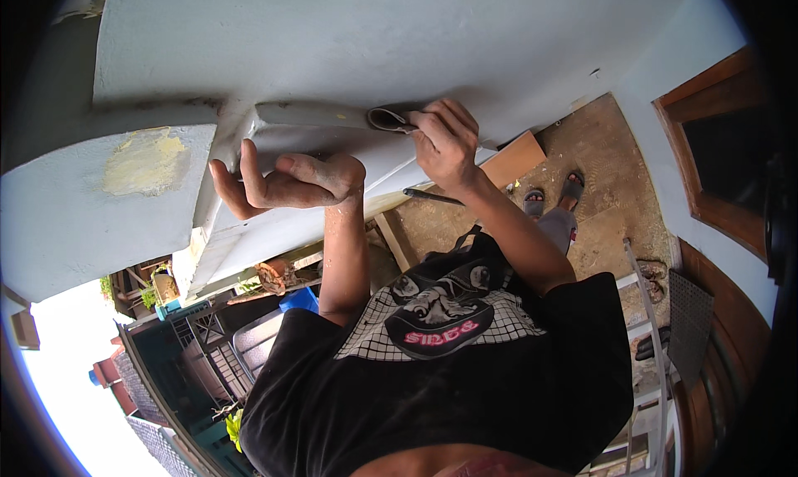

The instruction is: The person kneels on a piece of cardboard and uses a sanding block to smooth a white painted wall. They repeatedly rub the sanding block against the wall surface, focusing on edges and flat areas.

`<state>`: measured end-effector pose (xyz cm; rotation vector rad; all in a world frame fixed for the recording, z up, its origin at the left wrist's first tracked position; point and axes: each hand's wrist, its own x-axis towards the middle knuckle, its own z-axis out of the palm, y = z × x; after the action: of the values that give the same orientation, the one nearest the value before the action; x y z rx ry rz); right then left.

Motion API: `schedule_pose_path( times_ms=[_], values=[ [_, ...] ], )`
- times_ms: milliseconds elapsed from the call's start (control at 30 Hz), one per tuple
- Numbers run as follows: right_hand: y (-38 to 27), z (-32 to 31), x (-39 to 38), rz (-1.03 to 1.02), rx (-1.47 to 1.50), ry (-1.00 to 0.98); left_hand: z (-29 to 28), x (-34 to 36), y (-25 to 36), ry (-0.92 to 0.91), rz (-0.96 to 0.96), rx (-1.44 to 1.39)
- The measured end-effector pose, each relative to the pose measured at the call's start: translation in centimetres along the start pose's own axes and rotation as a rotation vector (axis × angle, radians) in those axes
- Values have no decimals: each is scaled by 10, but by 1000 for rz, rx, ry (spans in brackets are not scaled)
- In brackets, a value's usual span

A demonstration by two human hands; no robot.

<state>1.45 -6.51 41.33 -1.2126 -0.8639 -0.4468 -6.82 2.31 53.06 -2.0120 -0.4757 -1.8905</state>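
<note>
My right hand (449,145) pinches a curled, folded piece of grey sandpaper (388,119) between thumb and fingers. The sandpaper is up against the ledge (316,115) of a pale blue-grey wall (332,41). To its left, my left hand (291,179) is raised just below the same ledge, palm turned upward and fingers apart, with nothing in it. Whether its fingertips touch the wall is not clear. Pale dust coats its thumb and palm edge. A rough yellowish patch (145,161) marks the wall section left of that hand.
A metal ladder (657,352) stands at the right, near a brown-framed window (723,149). Below on the brown floor (607,157) are two feet in dark sandals (572,186) and a wooden board (515,159). Plants and roofs lie at lower left.
</note>
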Motion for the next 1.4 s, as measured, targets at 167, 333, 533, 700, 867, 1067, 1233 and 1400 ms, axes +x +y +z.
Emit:
schedule_pose_path(
  times_ms=[167,333,533,700,867,1067,1233,1400],
  values=[
    [12,-8,-29,116,36,-58,1,-10,5,37,-128,-118],
    [-35,13,43,-42,132,68,3,-7,7,54,-146,-124],
    [10,-10,-26,112,2,-74,1,-7,3,60,-94,-102],
    [-45,18,61,-64,143,70,0,-3,3,38,-76,-33],
    [29,-18,-43,124,-73,-138,0,-1,-1,92,-48,-35],
    [-20,15,23,-4,172,50,7,-1,14,109,-208,-122],
    [15,-6,-26,63,-24,-47,3,0,-2,104,-76,-52],
    [16,-13,-35,112,63,-94,0,0,-3,82,-94,-4]
  ],
)
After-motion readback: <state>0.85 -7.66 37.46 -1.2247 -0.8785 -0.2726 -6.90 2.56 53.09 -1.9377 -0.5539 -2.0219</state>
